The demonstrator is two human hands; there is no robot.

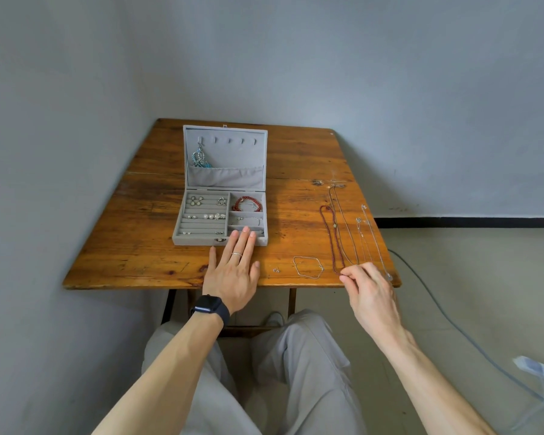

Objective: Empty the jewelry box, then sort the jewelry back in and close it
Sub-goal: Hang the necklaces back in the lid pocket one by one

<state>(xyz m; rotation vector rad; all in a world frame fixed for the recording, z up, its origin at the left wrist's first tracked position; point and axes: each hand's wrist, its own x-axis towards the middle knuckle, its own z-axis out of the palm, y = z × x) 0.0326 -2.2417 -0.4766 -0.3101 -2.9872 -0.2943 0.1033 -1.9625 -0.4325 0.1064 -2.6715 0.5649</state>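
A grey velvet jewelry box [201,241] stands open on the wooden table [145,246]. Its tray holds rings and earrings [206,216] on the left and a red bead bracelet [247,204] at the upper right. A blue-silver pendant [198,159] hangs in the lid. My left hand [234,268] lies flat, fingertips touching the box's front right edge. My right hand [366,285] pinches the near end of a dark red bead necklace [330,237]. Thin silver chains [363,237] lie stretched out beside that necklace. A silver bracelet [308,266] and a small earring [276,270] lie near the front edge.
The table stands in a corner between grey walls. A cable [446,315] runs across the floor at right to a white adapter [536,368]. My knees in grey trousers [296,356] sit under the table's front edge.
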